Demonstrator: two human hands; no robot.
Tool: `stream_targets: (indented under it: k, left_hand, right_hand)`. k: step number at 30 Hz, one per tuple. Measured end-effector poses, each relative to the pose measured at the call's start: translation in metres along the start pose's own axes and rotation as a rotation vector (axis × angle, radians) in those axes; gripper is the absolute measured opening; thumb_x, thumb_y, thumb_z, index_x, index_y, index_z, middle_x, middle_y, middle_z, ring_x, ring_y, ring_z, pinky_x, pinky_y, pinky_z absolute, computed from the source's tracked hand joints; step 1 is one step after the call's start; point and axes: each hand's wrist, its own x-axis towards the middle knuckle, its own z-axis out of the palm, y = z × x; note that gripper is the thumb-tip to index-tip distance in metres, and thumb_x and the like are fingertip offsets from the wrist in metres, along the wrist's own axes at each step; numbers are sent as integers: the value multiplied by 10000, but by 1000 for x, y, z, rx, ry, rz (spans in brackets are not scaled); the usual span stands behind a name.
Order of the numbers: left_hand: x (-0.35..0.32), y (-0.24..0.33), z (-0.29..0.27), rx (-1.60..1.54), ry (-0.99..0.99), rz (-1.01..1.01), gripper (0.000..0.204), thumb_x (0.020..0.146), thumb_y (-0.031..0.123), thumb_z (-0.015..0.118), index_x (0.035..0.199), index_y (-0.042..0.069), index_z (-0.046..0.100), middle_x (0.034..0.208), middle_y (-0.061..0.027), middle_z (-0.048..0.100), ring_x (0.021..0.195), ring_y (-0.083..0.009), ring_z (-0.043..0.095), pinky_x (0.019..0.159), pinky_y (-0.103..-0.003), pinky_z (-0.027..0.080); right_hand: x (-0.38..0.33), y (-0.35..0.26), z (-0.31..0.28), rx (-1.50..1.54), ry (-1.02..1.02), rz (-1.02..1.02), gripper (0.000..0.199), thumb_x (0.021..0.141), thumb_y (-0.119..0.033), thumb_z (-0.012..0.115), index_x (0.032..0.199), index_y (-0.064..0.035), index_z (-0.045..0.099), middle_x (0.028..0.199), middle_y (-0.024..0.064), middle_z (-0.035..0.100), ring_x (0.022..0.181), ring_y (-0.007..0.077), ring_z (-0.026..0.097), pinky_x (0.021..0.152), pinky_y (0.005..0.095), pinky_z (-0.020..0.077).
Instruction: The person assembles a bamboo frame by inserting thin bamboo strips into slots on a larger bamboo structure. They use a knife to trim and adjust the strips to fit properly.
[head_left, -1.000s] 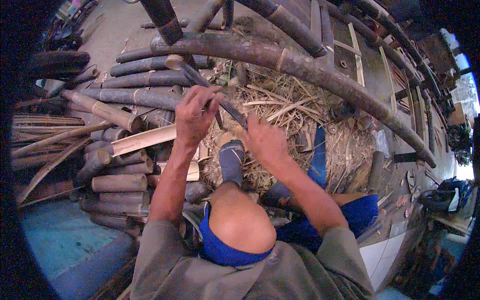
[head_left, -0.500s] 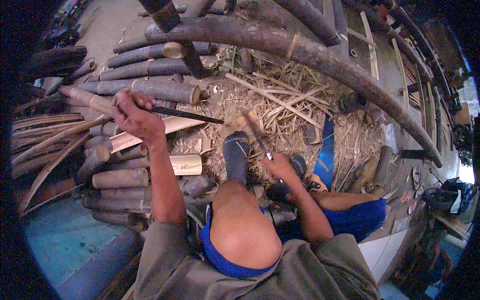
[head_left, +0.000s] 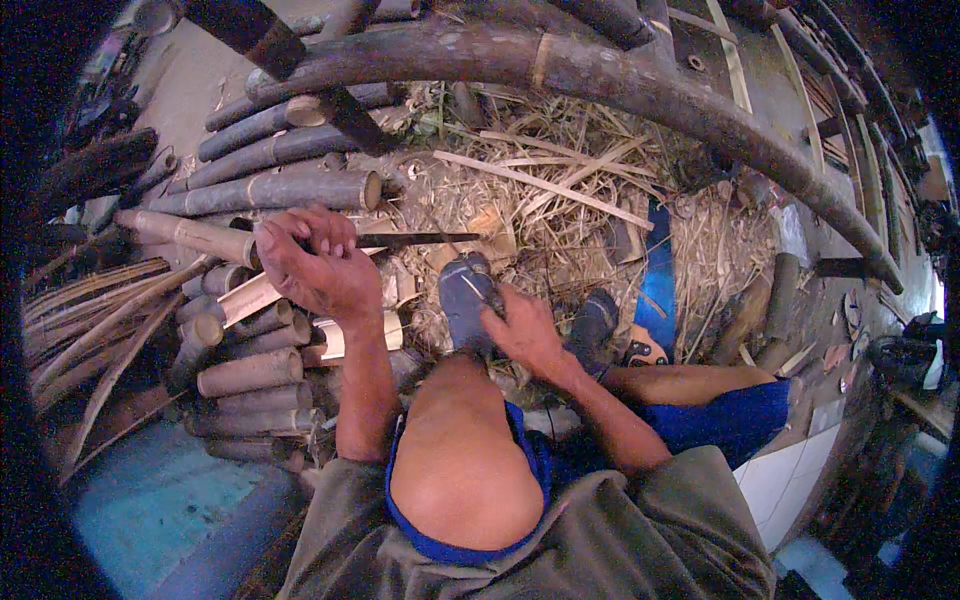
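Observation:
My left hand (head_left: 322, 262) is closed, its fingers curled around one end of a long, narrow dark strip (head_left: 425, 239). The strip points right, over the bamboo chips in front of my foot; I cannot tell its material. My right hand (head_left: 527, 330) is closed beside my dark-shod foot (head_left: 466, 290), gripping a knife whose blade is blurred and mostly lost to sight now. A pale wood block (head_left: 490, 225) lies just beyond the strip's tip. Below my left hand is a split bamboo piece (head_left: 250, 298) with its pale inside up.
Cut bamboo lengths (head_left: 250, 372) are stacked at left, with bundled slats (head_left: 95, 300) beside them. A thick bamboo pole (head_left: 640, 85) arches across the far side. Shavings (head_left: 570, 180) cover the middle ground. A blue-bladed handsaw (head_left: 656, 285) lies right of my feet.
My left hand has moved right and slightly down, and the strip now lies more level. My right hand has shifted slightly left. The knife blade, plain before, is now hard to see.

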Motion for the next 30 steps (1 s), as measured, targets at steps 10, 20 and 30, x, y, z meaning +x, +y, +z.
stream_targets:
  k: [10, 20, 30]
  left_hand:
    - [-33, 0, 15, 305, 25, 155, 475, 1077, 421, 384, 735, 109, 278, 624, -17, 296, 509, -122, 289, 438, -272, 253]
    - [-20, 5, 22, 372, 294, 117, 557, 1044, 548, 397, 705, 123, 274, 572, -7, 301, 501, -118, 300, 442, -281, 249]
    - [-10, 6, 8, 354, 378, 113, 578, 1037, 540, 440, 668, 124, 283, 550, 2, 270, 470, -118, 270, 439, -277, 222]
  right_hand:
    - [3, -81, -26, 125, -85, -170, 347, 867, -264, 663, 1052, 22, 598, 841, 284, 666, 817, 482, 652, 735, 545, 514]
    - [14, -60, 4, 11, -28, -131, 331, 864, -273, 682, 1037, 0, 607, 808, 261, 678, 758, 486, 659, 704, 557, 532]
    - [23, -23, 12, -134, -6, -56, 325, 838, -231, 705, 1009, 24, 601, 748, 288, 660, 714, 479, 664, 680, 560, 536]
